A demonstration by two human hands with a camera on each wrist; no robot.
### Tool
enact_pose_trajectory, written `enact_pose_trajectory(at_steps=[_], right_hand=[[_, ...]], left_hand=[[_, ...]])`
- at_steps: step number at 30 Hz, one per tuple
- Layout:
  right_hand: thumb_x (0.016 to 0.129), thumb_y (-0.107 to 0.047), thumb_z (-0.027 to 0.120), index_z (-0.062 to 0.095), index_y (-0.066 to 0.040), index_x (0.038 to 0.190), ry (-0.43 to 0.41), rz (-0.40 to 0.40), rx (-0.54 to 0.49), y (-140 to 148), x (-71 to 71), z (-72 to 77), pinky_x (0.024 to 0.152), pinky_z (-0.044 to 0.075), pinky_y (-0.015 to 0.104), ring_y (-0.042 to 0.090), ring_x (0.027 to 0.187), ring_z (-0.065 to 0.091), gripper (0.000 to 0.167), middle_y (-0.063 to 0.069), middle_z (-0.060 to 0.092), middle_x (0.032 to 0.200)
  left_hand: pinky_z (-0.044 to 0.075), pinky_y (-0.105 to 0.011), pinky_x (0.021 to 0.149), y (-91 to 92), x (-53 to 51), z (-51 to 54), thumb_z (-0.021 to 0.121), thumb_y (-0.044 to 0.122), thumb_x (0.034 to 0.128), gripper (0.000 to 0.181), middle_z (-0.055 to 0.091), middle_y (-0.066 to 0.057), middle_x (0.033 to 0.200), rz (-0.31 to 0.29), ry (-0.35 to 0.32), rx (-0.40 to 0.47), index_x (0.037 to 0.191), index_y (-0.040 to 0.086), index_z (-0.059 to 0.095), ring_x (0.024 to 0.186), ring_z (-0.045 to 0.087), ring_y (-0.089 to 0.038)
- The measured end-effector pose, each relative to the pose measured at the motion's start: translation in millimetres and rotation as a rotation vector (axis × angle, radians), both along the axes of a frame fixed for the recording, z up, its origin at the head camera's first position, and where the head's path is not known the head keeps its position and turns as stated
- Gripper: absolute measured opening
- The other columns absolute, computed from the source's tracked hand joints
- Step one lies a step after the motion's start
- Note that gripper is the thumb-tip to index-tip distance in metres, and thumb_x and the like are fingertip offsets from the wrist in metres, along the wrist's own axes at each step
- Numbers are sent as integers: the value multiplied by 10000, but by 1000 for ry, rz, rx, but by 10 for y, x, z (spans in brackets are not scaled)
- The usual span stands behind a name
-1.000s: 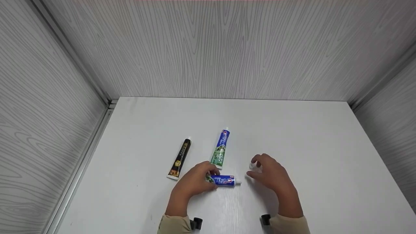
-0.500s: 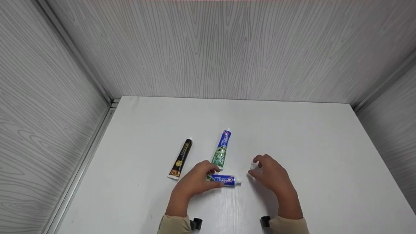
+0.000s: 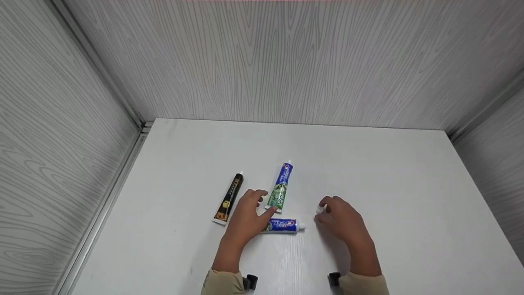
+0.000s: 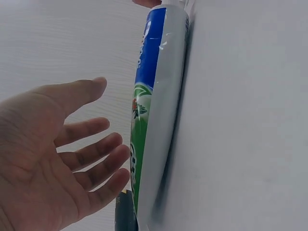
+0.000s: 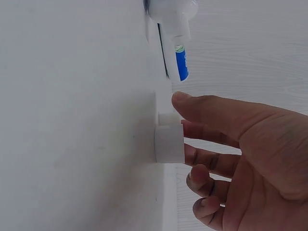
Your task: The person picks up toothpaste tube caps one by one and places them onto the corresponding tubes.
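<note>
My left hand is raised with spread fingers over the tail end of a blue toothpaste tube, whose nozzle points right. In the left wrist view its fingers are apart beside a blue, green and white tube. My right hand is by small white pieces. The right wrist view shows a larger white cap-like piece and a smaller one standing on the table; fingertips are at the larger piece's side, and the thumb is separate from it.
A blue-green tube lies beyond the left hand, its tail close to the sideways tube. Left of it is a black tube, slanting. Wood-grain panels border the white table at the back and sides.
My left hand has let go of the sideways tube and moved up and slightly left, its fingers spreading. The right hand has stayed nearly in place, its fingers a little closer together.
</note>
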State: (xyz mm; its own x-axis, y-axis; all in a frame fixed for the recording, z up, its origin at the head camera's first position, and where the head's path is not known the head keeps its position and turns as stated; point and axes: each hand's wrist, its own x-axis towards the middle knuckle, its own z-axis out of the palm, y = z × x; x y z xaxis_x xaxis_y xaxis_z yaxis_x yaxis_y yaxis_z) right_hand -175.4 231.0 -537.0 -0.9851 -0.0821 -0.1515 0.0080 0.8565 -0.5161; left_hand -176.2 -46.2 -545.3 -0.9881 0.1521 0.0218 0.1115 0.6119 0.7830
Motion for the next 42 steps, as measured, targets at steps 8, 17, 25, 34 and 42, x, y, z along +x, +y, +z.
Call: enact_pose_trajectory(at_steps=[8, 17, 25, 34, 42], right_hand=[[952, -153, 740, 736, -100, 1085, 17, 13, 10, 22, -17, 7, 865, 549, 483, 224, 937, 646, 144, 47, 702, 1028], [970, -211, 723, 720, -129, 1113, 10, -22, -42, 7, -9, 35, 914, 545, 496, 247, 998, 635, 165, 48, 730, 1129], [976, -233, 729, 715, -135, 1125, 30, -4, -50, 64, -17, 41, 878, 541, 479, 229, 959, 625, 179, 36, 718, 1138], [968, -228, 738, 719, -134, 1109, 30, -11, -42, 64, -10, 67, 816, 538, 451, 207, 878, 604, 171, 41, 719, 1119], [968, -223, 742, 720, -137, 1100, 25, -18, -50, 52, -10, 87, 786, 530, 421, 203, 865, 596, 159, 33, 716, 1097]], left_hand=[[562, -463, 990, 55, -40, 27, 775, 334, 981, 610, 634, -131, 1272, 49, -13, 6, 1497, 86, 566, 1193, 639, -274], [548, -478, 1021, 143, -108, 25, 764, 357, 984, 624, 612, -151, 1314, 79, -1, -6, 1499, 75, 555, 1220, 619, -281], [529, -480, 1076, 350, -335, 74, 763, 402, 977, 695, 574, -166, 1384, 125, -10, -43, 1533, 62, 522, 1280, 582, -313], [518, -512, 1067, 561, -541, 87, 789, 367, 961, 777, 542, -237, 1384, 104, -50, -121, 1555, -20, 469, 1236, 576, -368], [504, -543, 1085, 679, -659, 6, 806, 432, 932, 907, 538, -300, 1401, 75, -90, -260, 1566, -89, 418, 1269, 567, -439]])
